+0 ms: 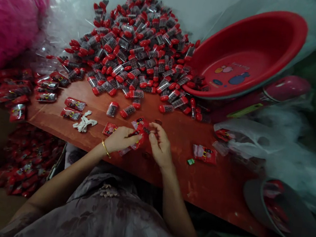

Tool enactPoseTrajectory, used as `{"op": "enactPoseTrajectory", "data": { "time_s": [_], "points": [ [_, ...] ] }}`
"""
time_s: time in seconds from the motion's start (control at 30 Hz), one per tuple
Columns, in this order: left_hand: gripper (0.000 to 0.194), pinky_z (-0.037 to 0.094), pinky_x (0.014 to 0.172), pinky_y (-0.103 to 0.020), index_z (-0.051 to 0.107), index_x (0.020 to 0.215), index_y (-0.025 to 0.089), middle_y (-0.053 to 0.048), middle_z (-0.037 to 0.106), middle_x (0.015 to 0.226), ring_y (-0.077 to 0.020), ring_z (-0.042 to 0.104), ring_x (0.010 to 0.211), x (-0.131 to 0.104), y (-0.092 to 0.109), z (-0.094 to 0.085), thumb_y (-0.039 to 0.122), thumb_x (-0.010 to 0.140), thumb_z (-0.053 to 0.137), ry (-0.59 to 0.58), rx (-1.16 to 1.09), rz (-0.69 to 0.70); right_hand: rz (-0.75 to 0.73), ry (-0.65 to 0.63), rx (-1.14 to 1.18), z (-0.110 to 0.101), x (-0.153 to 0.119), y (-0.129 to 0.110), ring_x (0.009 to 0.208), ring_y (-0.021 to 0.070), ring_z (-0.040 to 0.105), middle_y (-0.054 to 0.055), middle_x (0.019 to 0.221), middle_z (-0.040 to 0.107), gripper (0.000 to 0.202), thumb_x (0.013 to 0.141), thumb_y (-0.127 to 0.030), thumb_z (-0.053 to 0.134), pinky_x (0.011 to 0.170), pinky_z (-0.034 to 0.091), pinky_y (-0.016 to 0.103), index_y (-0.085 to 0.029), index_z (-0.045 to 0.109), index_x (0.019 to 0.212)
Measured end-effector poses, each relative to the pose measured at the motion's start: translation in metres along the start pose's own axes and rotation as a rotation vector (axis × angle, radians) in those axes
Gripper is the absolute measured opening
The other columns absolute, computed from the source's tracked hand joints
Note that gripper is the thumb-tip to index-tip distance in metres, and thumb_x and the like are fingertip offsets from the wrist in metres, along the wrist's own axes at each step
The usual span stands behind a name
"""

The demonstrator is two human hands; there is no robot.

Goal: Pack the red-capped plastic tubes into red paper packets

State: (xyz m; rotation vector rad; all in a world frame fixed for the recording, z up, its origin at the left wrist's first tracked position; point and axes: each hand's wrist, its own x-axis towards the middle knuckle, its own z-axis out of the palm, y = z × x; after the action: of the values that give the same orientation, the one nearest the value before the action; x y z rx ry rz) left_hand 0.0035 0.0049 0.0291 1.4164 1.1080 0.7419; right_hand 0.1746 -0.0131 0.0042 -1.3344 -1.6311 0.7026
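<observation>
In the middle of the table's near side, my left hand (119, 141) pinches a small red printed packet (141, 132) between thumb and fingers. My right hand (160, 145) meets the packet's right side, its fingers curled on a dark piece that looks like one of the small clear tubes with red caps. How far that piece sits inside the packet I cannot tell. Another red packet (110, 128) lies flat just left of my left hand. Two loose red-capped tubes (113, 109) lie beyond my hands. A white tangled bundle (85, 121) rests to the left.
A big heap of red-capped tubes (143, 50) covers the back. A red basin (250, 57) leans at the back right. Filled packets (46, 96) lie left, more in a pile below. Right are a flat packet (204, 154), a grey bucket (255, 193) and clear plastic bags (284, 154).
</observation>
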Motion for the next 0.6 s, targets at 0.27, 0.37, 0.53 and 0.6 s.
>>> {"op": "enactPoseTrajectory", "data": {
  "time_s": [0.27, 0.37, 0.53, 0.6],
  "points": [
    [0.027, 0.036, 0.054, -0.021, 0.064, 0.065, 0.015, 0.001, 0.060, 0.059, -0.0107, 0.050, 0.055, -0.019, 0.004, -0.016, 0.042, 0.065, 0.069, -0.014, 0.125, 0.002, 0.240, 0.061, 0.284, 0.017, -0.025, -0.017, 0.056, 0.0104, 0.054, -0.001, 0.063, 0.063, 0.019, 0.078, -0.034, 0.058, 0.056, 0.046, 0.022, -0.017, 0.065, 0.074],
    [0.040, 0.046, 0.066, -0.025, 0.068, 0.085, 0.014, -0.004, 0.069, 0.083, -0.0153, 0.060, 0.071, -0.029, -0.004, -0.002, 0.043, 0.058, 0.074, 0.128, -0.266, -0.122, 0.413, 0.286, 0.399, 0.040, -0.040, -0.017, 0.054, 0.0099, 0.055, -0.001, 0.068, 0.064, 0.023, 0.079, -0.038, 0.055, 0.052, 0.048, 0.022, -0.017, 0.063, 0.082],
    [0.042, 0.049, 0.062, -0.026, 0.066, 0.067, 0.013, 0.000, 0.065, 0.065, -0.0108, 0.057, 0.058, -0.038, -0.017, 0.012, 0.045, 0.044, 0.082, 0.480, -0.651, -0.286, 0.350, 0.057, 0.263, 0.051, -0.040, -0.018, 0.052, 0.0111, 0.054, -0.001, 0.062, 0.061, 0.031, 0.087, -0.041, 0.043, 0.053, 0.047, 0.023, -0.018, 0.062, 0.079],
    [0.042, 0.050, 0.060, -0.025, 0.064, 0.061, 0.013, 0.001, 0.063, 0.062, -0.0101, 0.056, 0.057, -0.038, -0.019, 0.007, 0.043, 0.039, 0.084, 0.534, -0.694, -0.290, 0.302, -0.002, -0.014, 0.044, -0.030, -0.016, 0.060, 0.0137, 0.057, 0.002, 0.068, 0.063, 0.036, 0.091, -0.040, 0.035, 0.059, 0.047, 0.026, -0.017, 0.063, 0.091]
  ]
}}
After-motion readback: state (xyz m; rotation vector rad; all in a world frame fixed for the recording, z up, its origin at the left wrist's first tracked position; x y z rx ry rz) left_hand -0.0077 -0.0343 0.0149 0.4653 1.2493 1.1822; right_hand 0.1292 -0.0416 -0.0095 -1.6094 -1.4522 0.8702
